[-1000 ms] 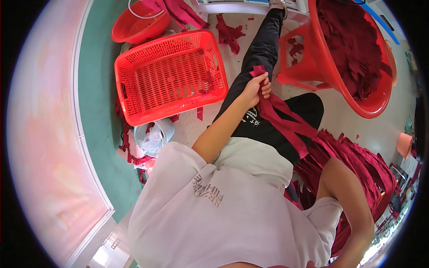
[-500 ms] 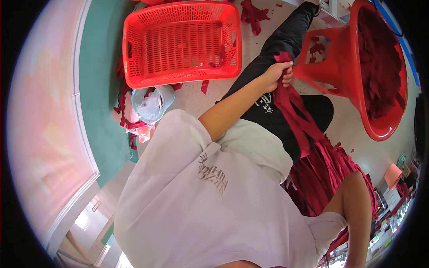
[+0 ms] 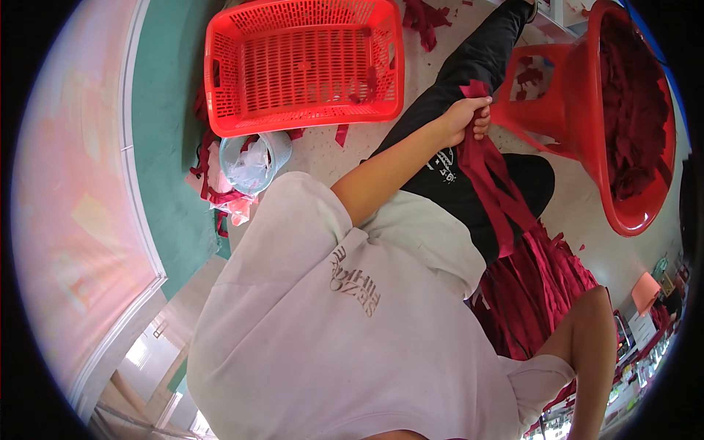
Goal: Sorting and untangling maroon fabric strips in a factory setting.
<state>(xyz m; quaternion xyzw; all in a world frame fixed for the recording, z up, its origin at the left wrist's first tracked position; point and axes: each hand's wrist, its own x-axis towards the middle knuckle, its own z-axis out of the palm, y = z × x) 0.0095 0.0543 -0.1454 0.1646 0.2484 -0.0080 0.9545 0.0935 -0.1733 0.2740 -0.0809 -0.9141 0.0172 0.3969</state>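
Floor (image 3: 330, 150): bare tiled strip between the red mesh basket (image 3: 304, 62) at the green wall edge and the red tub (image 3: 631, 117) full of red cloth strips at right. Clear plastic bag (image 3: 253, 161) sits just below the basket's near-left corner. Left hand (image 3: 469, 117) clenched around a bunch of red fabric strips (image 3: 495, 183), hanging over the black-trousered lap into a strip pile (image 3: 539, 293). Right hand out of frame; can't tell its state.

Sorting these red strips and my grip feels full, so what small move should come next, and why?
Probably lift the left hand higher: it grips the red strips at their tops, while their lower ends trail into the heap beside the leg.
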